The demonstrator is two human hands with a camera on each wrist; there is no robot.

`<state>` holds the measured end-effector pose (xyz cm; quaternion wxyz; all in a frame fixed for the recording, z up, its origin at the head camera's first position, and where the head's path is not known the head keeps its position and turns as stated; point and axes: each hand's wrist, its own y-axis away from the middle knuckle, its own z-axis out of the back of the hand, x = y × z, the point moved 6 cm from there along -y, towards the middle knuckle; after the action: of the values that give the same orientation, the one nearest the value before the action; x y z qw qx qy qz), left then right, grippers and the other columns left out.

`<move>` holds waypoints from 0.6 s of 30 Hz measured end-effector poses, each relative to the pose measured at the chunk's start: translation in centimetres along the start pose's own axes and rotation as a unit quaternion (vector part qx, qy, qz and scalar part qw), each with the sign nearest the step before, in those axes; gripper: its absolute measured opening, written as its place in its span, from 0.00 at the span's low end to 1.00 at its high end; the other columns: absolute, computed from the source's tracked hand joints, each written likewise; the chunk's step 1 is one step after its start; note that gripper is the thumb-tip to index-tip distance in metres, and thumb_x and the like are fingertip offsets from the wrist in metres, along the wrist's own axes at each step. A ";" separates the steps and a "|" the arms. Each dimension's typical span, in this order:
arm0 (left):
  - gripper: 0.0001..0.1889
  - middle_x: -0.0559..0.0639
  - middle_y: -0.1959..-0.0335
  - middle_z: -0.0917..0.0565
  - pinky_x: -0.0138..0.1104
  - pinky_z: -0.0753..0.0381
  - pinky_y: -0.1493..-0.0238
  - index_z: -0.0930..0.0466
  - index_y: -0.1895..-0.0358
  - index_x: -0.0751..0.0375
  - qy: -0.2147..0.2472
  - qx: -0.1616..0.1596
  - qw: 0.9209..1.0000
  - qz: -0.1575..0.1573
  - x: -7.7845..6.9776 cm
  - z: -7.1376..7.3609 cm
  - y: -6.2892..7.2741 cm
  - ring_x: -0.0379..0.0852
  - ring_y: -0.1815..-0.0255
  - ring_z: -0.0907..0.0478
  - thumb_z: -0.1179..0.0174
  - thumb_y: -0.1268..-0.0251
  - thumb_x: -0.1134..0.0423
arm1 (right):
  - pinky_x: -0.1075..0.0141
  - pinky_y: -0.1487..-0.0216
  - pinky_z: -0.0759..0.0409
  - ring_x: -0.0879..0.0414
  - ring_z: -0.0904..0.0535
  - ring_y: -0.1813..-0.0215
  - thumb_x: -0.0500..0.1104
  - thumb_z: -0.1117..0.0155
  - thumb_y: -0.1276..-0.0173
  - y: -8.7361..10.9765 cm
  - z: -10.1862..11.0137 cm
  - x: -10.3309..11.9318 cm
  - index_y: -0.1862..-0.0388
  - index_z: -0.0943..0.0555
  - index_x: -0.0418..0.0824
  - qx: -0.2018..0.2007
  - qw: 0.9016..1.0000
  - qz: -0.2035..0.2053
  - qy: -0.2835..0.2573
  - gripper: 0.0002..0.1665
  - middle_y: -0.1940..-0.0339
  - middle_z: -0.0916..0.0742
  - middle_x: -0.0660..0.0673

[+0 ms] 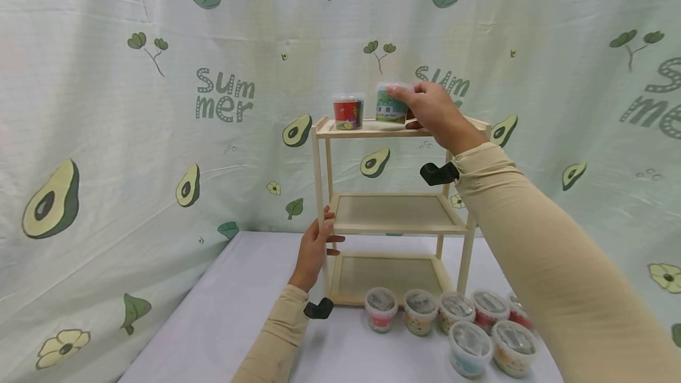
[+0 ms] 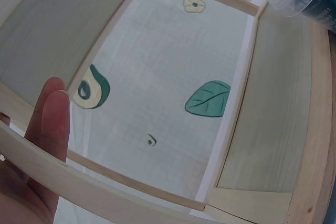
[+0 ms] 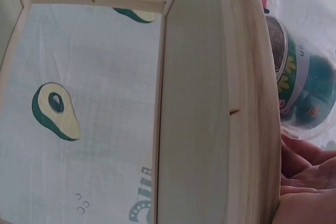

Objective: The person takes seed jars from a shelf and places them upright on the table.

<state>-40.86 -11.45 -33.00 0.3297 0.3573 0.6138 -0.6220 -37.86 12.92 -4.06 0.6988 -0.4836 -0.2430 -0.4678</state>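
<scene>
A small wooden three-tier rack stands on the table. My right hand grips a clear plastic tub with a green label at the top tier, thumb across its front near the lid. The right wrist view shows this tub beyond the rack's wooden edge, fingers at its base. To its left on the same tier is a tub with a red label. Lower down, my left hand holds the rack's left front post near the middle tier, thumb and fingers on either side of it.
Several lidded tubs stand on the white table by the rack's front right foot, some partly behind my right sleeve. Behind the rack hangs a pale curtain printed with avocados and leaves.
</scene>
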 end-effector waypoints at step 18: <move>0.25 0.44 0.29 0.29 0.43 0.15 0.65 0.26 0.34 0.48 -0.015 -0.008 1.000 0.004 0.0 -0.1 0.0 0.54 0.55 0.15 0.48 0.25 0.39 | 0.61 0.50 0.21 0.49 0.24 0.54 0.67 0.41 0.30 0.2 0.1 0.0 0.37 0.32 0.38 -0.001 1.000 0.006 -0.011 0.39 0.49 0.20 0.41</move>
<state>-40.83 -11.37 -33.01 0.3440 0.3474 0.6123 -0.6214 -37.70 13.04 -4.10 0.6984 -0.4907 -0.2474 -0.4585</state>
